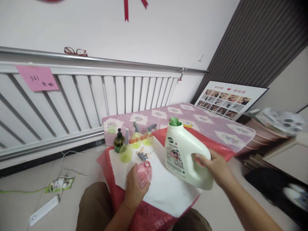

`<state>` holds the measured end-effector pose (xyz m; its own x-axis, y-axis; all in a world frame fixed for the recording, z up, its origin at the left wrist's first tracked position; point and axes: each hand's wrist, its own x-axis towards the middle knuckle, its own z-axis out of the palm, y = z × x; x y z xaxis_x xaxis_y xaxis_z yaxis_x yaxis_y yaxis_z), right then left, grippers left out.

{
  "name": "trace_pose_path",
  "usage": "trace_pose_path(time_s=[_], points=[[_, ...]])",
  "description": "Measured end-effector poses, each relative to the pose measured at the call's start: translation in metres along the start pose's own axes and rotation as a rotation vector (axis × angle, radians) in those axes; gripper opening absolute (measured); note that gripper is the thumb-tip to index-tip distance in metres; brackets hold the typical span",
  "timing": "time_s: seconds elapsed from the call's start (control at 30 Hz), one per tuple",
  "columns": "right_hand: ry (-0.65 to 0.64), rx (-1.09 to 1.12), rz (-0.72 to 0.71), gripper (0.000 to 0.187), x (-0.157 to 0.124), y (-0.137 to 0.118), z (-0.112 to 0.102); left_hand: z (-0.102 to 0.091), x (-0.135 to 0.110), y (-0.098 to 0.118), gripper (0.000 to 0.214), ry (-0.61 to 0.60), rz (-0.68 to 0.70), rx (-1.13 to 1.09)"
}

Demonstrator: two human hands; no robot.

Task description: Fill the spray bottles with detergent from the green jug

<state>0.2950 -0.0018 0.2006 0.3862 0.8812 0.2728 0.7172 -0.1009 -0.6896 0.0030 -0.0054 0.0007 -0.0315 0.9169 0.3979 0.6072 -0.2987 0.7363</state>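
Observation:
My left hand (134, 186) is closed round a small pink bottle (144, 173) with its neck open, held over a white cloth (163, 189). My right hand (214, 166) grips the handle of a large white detergent jug (185, 154) with an open green spout, lifted and tilted slightly toward the pink bottle. A loose spray-trigger head (143, 155) lies on the cloth just beyond the pink bottle.
Behind stand a dark green pump bottle (118, 141) and three yellow-green spray bottles (125, 150). The cloth lies on a red-covered low table (108, 170) against a pink patterned mattress (204, 122). A power strip (44, 210) and cables lie on the floor at left.

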Motion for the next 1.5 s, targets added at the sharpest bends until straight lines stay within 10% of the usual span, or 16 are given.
trace_pose_path(time_s=[0.33, 0.5, 0.67, 0.9, 1.2, 1.5], points=[[0.171, 0.208, 0.196, 0.054, -0.038, 0.049, 0.077, 0.012, -0.002, -0.013, 0.086, 0.036, 0.043, 0.078], [0.123, 0.204, 0.135, 0.052, -0.05, 0.057, 0.072, 0.011, -0.003, -0.012, 0.086, 0.028, 0.046, 0.071], [0.349, 0.012, -0.144, 0.039, -0.074, 0.037, 0.048, 0.012, -0.003, -0.014, 0.086, 0.02, 0.048, 0.087], [-0.428, -0.404, -0.599, 0.023, -0.045, -0.031, 0.115, 0.011, -0.003, -0.008, 0.084, 0.022, 0.023, 0.076], [-0.579, -0.699, -0.683, 0.023, 0.005, -0.04, 0.208, 0.005, -0.001, 0.0, 0.084, -0.001, -0.019, 0.054], [-0.524, -0.57, -0.699, 0.014, 0.016, -0.047, 0.197, 0.005, 0.001, 0.0, 0.085, -0.016, -0.015, 0.037]])
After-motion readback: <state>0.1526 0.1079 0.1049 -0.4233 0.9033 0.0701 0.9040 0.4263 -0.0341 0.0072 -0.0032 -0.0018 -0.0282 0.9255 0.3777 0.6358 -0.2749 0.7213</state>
